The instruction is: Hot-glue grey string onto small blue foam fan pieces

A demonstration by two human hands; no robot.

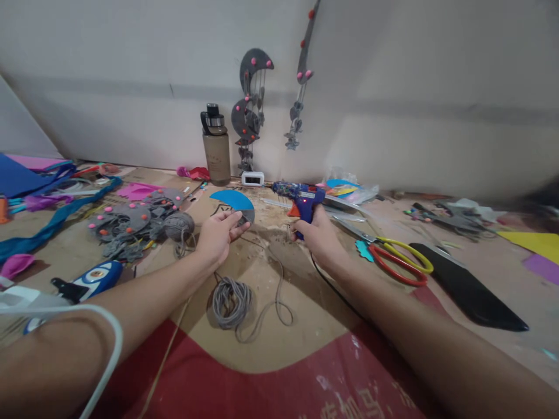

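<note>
Between the fingers and thumb of my left hand (218, 235) is a small grey felt piece (247, 216). A blue felt shape (233, 199) shows right behind it; I cannot tell whether the two are joined. My right hand (321, 233) is wrapped round the handle of a blue hot glue gun (305, 201) with an orange trigger and a small red light. Its nozzle points left, above the cardboard. A coil of grey cord (231, 302) lies below my hands, with a loose strand running up between them. Left of my left hand sits a grey yarn ball (179, 226).
Scissors (399, 259) with red and yellow handles and a black sheath (476, 291) lie at the right. A bottle (216, 148) and a small white digital display (253, 178) stand near the wall. Grey felt pieces with pink dots (131, 221) are piled left; a white cable (114, 326) crosses my left forearm.
</note>
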